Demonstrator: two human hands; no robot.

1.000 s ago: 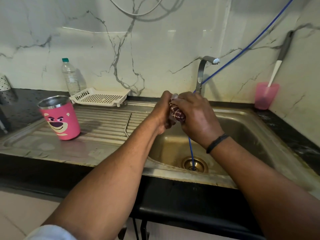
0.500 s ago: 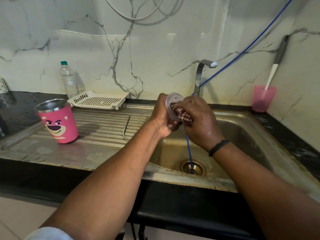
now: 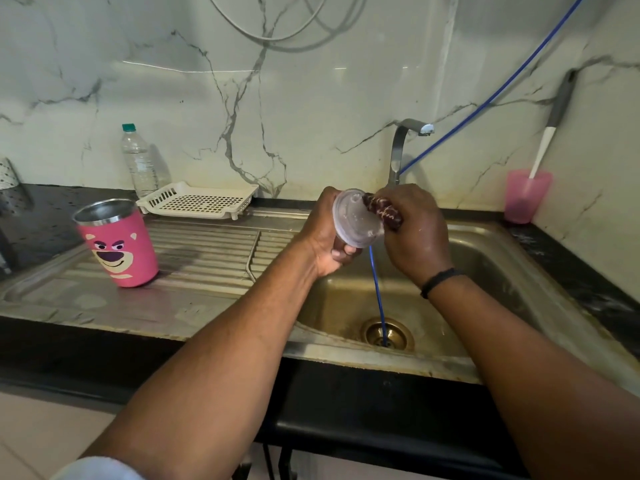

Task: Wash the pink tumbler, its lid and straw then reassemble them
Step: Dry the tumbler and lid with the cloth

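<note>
Over the steel sink (image 3: 485, 258), the left hand (image 3: 325, 233) grips the clear round lid (image 3: 353, 220) by its rim. The right hand (image 3: 412, 233) is clenched round a maroon scrubbing cloth (image 3: 382, 211) and presses it to the lid's face. Since a second ago the lid has turned to face the camera.

The pink tumbler (image 3: 117, 242) stands on the ribbed drainboard (image 3: 207, 254) at nine o'clock from the hands, printed with a scowling bear face; no writing is legible. At eleven o'clock sit a white slotted tray (image 3: 197, 200) and a water bottle (image 3: 138, 162). A blue tube (image 3: 377, 289) drops to the drain. The wall is veined marble; a pink cup (image 3: 526, 197) stands at three o'clock.
</note>
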